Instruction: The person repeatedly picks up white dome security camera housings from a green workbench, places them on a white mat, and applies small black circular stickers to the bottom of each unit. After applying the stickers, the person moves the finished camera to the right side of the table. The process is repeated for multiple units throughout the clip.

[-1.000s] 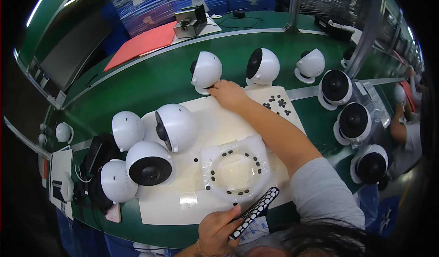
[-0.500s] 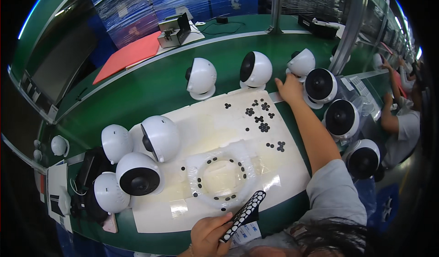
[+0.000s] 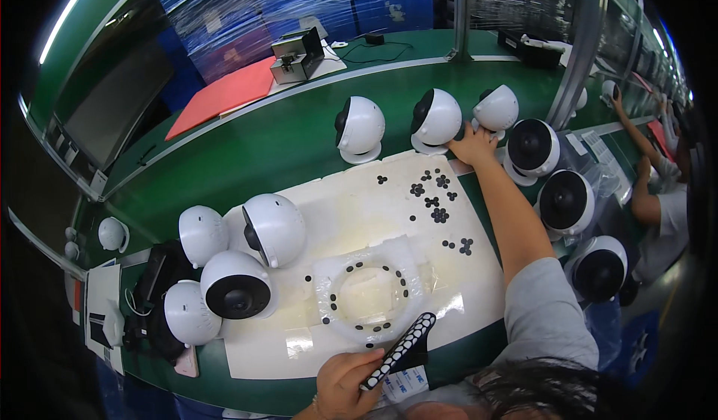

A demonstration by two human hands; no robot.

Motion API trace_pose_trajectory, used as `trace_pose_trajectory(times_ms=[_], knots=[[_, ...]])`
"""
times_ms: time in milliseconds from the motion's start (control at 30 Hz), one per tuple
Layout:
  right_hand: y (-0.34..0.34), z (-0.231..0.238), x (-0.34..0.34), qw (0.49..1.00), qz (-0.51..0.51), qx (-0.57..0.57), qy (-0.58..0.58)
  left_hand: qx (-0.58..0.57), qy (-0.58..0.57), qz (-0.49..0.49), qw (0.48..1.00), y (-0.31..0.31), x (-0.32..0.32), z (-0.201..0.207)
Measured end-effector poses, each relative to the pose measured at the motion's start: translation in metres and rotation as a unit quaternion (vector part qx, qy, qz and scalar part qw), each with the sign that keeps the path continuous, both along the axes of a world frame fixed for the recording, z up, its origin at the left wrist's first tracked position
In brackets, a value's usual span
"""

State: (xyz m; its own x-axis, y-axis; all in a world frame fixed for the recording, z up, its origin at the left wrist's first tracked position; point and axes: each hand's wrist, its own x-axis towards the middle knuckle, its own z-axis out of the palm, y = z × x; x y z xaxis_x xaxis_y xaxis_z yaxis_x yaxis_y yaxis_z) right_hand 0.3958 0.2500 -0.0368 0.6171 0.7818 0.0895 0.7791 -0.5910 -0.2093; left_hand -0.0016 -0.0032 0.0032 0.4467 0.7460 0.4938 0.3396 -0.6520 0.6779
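At the left of the frame, four white dome cameras cluster on a green workbench, two with dark lenses facing out. Just right of them lies a white sheet carrying a clear plastic ring dotted with small black pads, and loose black pads scattered toward the upper right of the sheet.

At the bottom centre, the left hand has its fingers curled closed around a black strip of pads, gripping its lower end; it sits in the same place as a second ago.

Along the upper centre stand three more white domes. The right hand has shifted across them: a second ago it lay at the leftmost one, half a second ago further right, and now it rests between the middle dome and the rightmost dome, fingers spread open and flat, touching the base of the middle one. It appears to be working along the row, dome by dome.

At the right edge, three domes with black faces line up down the bench, and another person's arms reach in beyond them.
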Motion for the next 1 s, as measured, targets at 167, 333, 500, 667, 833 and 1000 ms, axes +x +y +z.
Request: trace_pose_trajectory(times_ms=[167, 333, 500, 667, 833, 1000], knots=[[0.006, 0.033, -0.007, 0.997, 0.028, -0.031, 0.061, 0.008, -0.037, 0.029, 0.999, -0.002, 0.004, 0.001], [-0.022, 0.047, -0.022, 0.994, 0.088, -0.032, 0.056, 0.034, -0.033, 0.015, 0.999, -0.003, 0.001, -0.001], [-0.097, 0.034, -0.048, 0.988, 0.153, 0.004, 0.015, 0.050, -0.024, 0.000, 0.998, -0.005, -0.001, 0.004], [-0.149, 0.003, -0.045, 0.979, 0.193, 0.053, -0.041, 0.042, -0.020, 0.000, 0.999, -0.007, 0.001, 0.003], [-0.194, 0.030, -0.069, 0.959, 0.274, -0.066, 0.044, 0.018, -0.030, -0.007, 0.999, -0.006, -0.003, 0.004], [-0.192, 0.017, -0.083, 0.906, 0.414, 0.083, -0.030, -0.007, -0.040, -0.015, 0.999, -0.001, 0.004, 0.004]])
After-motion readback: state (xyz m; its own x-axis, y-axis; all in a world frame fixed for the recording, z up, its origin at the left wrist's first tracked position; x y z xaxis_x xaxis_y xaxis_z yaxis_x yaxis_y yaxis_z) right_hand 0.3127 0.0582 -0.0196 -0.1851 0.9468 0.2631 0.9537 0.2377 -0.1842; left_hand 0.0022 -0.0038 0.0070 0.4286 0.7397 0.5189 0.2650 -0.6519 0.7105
